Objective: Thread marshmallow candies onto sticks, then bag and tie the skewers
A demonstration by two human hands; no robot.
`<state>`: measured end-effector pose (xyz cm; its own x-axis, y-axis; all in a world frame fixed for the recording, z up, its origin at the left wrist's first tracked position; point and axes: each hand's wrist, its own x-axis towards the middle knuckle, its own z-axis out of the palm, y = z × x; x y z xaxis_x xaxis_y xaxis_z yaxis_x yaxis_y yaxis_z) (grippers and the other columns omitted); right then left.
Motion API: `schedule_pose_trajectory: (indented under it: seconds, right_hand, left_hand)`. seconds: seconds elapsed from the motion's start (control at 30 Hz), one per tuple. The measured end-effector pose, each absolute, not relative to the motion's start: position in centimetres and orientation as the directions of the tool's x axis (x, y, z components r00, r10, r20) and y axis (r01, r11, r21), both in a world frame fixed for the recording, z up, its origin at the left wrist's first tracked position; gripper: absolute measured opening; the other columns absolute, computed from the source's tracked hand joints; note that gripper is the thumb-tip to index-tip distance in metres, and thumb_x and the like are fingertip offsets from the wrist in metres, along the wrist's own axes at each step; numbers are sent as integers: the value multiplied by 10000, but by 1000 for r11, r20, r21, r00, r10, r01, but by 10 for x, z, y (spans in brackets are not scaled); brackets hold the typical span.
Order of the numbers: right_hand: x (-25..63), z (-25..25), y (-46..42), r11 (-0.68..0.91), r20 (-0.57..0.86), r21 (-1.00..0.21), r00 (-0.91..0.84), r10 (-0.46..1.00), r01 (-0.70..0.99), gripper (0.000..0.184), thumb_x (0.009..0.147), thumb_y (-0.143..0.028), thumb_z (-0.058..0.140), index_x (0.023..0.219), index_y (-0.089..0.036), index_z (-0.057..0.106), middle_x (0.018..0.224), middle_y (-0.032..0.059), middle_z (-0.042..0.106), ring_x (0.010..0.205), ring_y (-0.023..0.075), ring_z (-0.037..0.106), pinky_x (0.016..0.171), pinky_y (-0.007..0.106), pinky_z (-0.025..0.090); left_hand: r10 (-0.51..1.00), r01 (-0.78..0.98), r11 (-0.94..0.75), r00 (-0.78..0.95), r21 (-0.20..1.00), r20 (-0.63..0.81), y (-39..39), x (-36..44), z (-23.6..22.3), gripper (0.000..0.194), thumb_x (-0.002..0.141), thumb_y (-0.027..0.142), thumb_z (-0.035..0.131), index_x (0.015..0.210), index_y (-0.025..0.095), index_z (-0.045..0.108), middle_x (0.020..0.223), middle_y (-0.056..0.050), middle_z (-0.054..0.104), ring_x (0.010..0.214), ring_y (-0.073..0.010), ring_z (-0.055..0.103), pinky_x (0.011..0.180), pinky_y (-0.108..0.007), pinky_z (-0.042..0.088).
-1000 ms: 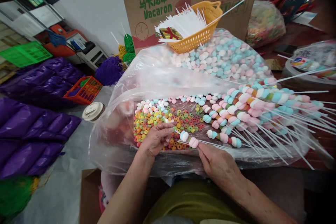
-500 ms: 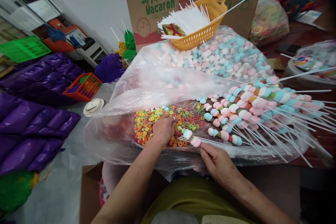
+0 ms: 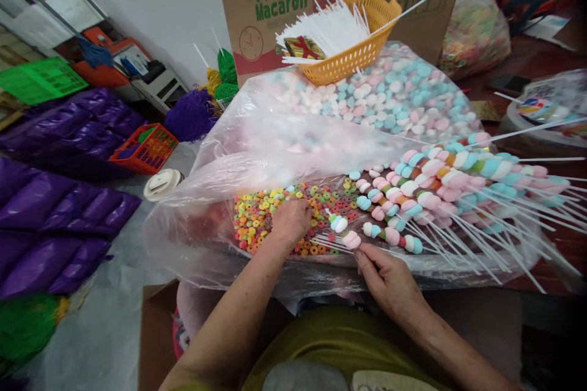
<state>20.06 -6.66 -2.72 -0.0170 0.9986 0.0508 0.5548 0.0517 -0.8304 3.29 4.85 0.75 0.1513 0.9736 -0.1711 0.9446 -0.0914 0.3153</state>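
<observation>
My right hand (image 3: 387,275) pinches the lower end of a marshmallow skewer (image 3: 352,239), which leans up to the left. On its white stick sit pink, white and blue marshmallows with a green piece near the tip. My left hand (image 3: 292,220) is closed over a heap of small coloured candy rings (image 3: 257,214). Its fingertips are turned down, so what they hold is hidden. Several loose white sticks (image 3: 330,243) lie between the hands. One finished-looking marshmallow skewer (image 3: 393,237) rests just right of the held one.
A pile of marshmallow skewers (image 3: 431,183) covers the right side. Behind, a clear plastic sheet (image 3: 275,153) lies partly over loose marshmallows (image 3: 380,95). A yellow basket (image 3: 342,67) of white sticks stands on them, before a cardboard box (image 3: 257,18). A lidded cup (image 3: 162,184) is at left.
My right hand and the skewer have shifted slightly right, and the skewer stands a little steeper. My left hand has moved a little right and up over the candy rings.
</observation>
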Motion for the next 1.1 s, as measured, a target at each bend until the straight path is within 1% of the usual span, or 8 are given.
schedule_pose_trajectory:
  seconds: [0.17, 0.3, 0.4, 0.53, 0.67, 0.83, 0.97, 1.1]
  right_hand:
    - [203, -28, -71, 90, 73, -818, -53, 996, 568, 292, 877, -298, 351, 659, -187, 509, 570, -3, 523, 540, 121, 467, 518, 221, 353]
    - [197, -26, -65, 175, 104, -761, -149, 983, 624, 266, 876, -245, 339, 707, -177, 533, 668, 34, 579, 606, 134, 500, 569, 236, 358]
    - [193, -24, -61, 216, 94, -689, -210, 973, 692, 262, 872, -219, 327, 756, -169, 557, 693, 49, 592, 623, 150, 518, 596, 256, 352]
    - [192, -21, -63, 241, 97, -615, -231, 968, 751, 247, 851, -182, 334, 799, -167, 575, 702, 56, 604, 624, 158, 529, 588, 263, 332]
    - [194, -17, -66, 253, 82, -569, -251, 964, 783, 248, 854, -185, 330, 769, -172, 563, 683, 48, 593, 600, 144, 513, 567, 254, 318]
    - [187, -17, -61, 281, 41, -445, -294, 955, 850, 264, 841, -151, 320, 778, -163, 575, 664, 60, 597, 576, 150, 511, 534, 262, 281]
    - [171, -24, -46, 284, 75, -644, -311, 948, 710, 287, 864, -209, 315, 784, -152, 585, 660, 55, 606, 590, 149, 528, 560, 247, 335]
    - [167, -19, -17, 171, 125, -774, -119, 985, 609, 312, 859, -317, 360, 719, -163, 593, 573, 8, 562, 531, 120, 481, 531, 217, 346]
  left_hand:
    - [966, 868, -30, 152, 495, -208, 54, 25, 5, 165, 716, 292, 570, 786, 181, 671, 728, -22, 641, 663, -148, 578, 593, -240, 413]
    - [893, 286, 352, 182, 891, -412, 38, 7, 8, 328, 604, 372, 697, 824, 137, 629, 581, 31, 564, 397, -39, 412, 392, -179, 292]
    - [806, -74, 560, 281, 825, -522, 25, 1, 10, 405, 484, 328, 789, 790, 133, 611, 525, 35, 563, 344, -21, 364, 341, -159, 213]
    - [784, -225, 602, 345, 766, -515, 18, 1, 7, 373, 494, 290, 799, 766, 130, 600, 534, 20, 597, 329, -14, 366, 317, -147, 222]
    - [753, -191, 634, 370, 749, -544, 18, 3, 5, 376, 483, 283, 802, 757, 134, 593, 524, 37, 575, 338, -24, 405, 300, -141, 268]
    - [751, 45, 574, 369, 818, -547, 19, 3, 10, 322, 487, 267, 785, 705, 134, 589, 422, 52, 517, 323, -54, 431, 297, -154, 307]
    - [767, 169, 508, 356, 844, -533, 29, -2, 17, 309, 504, 331, 764, 662, 138, 584, 446, 43, 527, 319, -51, 411, 304, -164, 275]
    - [944, 557, 164, 152, 814, -294, 68, -12, 24, 270, 700, 403, 611, 810, 163, 669, 609, 0, 624, 464, -87, 520, 439, -197, 387]
